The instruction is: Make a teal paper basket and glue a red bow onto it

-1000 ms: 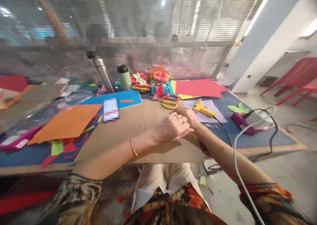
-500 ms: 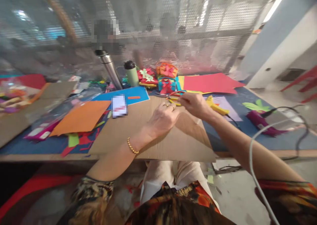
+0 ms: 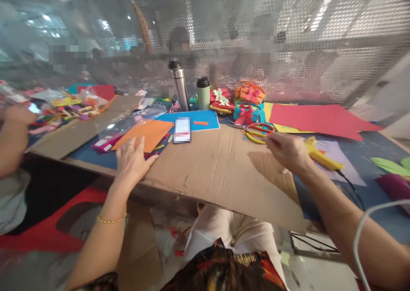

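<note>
My left hand (image 3: 131, 154) is open, its fingers spread over the near edge of an orange paper sheet (image 3: 150, 133). Whether the fingertips press on the sheet, I cannot tell. My right hand (image 3: 286, 152) is closed above the right part of a brown cardboard sheet (image 3: 208, 167). Its curled fingers hide whatever may be in them. Just beyond its knuckles lie red-handled scissors (image 3: 261, 128) and a yellow-handled tool (image 3: 254, 138). A yellow glue gun (image 3: 323, 157) rests to the right of that hand, on pale purple paper (image 3: 349, 163).
A phone (image 3: 182, 130) lies by a blue sheet (image 3: 208, 120). Behind stand a steel flask (image 3: 180, 88), a green bottle (image 3: 203, 95) and small paper baskets (image 3: 248, 101). Red paper (image 3: 320, 118) covers the back right. Another person's arm (image 3: 13, 133) is at far left. A white cable (image 3: 361, 235) hangs at right.
My left hand has left my right hand's side, moved left to the orange sheet and spread its fingers. My right hand stays closed near the scissors. The view has turned left.
</note>
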`<state>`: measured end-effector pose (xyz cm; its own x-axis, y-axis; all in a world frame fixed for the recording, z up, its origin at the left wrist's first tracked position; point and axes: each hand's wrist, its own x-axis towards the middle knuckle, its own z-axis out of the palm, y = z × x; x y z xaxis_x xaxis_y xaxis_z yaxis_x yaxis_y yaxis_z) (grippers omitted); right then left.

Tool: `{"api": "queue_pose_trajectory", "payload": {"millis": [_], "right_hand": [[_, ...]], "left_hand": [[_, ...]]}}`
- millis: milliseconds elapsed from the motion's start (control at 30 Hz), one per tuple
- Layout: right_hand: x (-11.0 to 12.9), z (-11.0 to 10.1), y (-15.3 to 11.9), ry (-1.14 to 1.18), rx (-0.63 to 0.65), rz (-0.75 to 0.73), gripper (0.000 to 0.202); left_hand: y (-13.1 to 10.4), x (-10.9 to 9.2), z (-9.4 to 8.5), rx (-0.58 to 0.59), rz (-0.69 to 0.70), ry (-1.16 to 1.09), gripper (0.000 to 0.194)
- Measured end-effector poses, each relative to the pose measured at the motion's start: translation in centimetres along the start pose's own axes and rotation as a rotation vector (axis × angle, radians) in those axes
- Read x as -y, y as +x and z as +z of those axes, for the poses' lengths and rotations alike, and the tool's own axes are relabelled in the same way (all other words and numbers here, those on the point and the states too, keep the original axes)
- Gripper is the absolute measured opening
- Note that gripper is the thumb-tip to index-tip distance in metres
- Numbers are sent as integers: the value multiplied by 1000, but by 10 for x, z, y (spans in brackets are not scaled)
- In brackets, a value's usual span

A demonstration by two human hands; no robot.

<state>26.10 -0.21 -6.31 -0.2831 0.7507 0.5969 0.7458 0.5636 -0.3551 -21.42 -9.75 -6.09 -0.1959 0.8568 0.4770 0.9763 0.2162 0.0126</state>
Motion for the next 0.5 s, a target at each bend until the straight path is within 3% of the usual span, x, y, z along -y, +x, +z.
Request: {"api": "queue_pose_trajectory", "payload": {"millis": [200, 500], "right_hand": [[17, 20, -7, 26, 143, -55, 34], [17, 24, -12, 79, 219, -51, 32]], "left_hand": [[22, 18, 21, -16, 63, -141, 46], [56, 13, -11, -151, -192, -448, 24]]}}
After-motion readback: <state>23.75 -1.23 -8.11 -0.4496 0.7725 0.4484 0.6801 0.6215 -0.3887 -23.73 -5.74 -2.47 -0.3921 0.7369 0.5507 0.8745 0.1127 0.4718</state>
